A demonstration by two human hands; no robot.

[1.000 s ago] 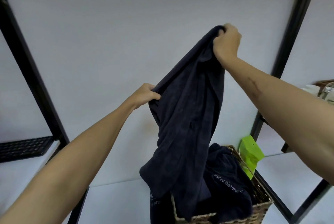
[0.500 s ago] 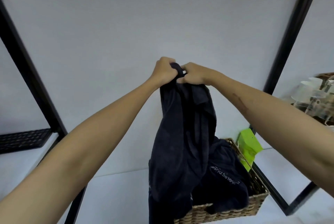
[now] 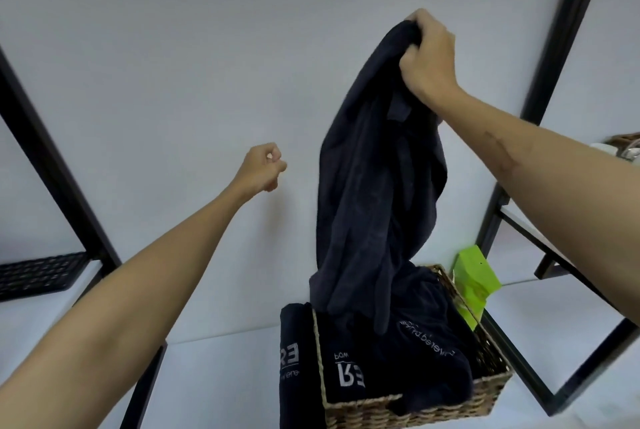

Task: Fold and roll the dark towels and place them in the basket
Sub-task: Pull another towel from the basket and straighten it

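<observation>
basket [image 3: 408, 409] held towels [image 3: 398, 359] | one towel [image 3: 374, 169] hung above it from right hand [image 3: 427, 58] | left hand [image 3: 263, 167] up left of basket | carton [image 3: 476, 276] just right of it

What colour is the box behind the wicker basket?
Bright lime green: the box stands just behind the basket, clearest in the head view.

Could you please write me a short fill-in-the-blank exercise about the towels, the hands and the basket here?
1. The lifted dark towel is gripped by the ____ hand.
2. The left hand holds ____.
3. The wicker basket contains more dark ____.
4. The packet behind the basket is ____ in colour.

Missing words: right; nothing; towels; green
</observation>
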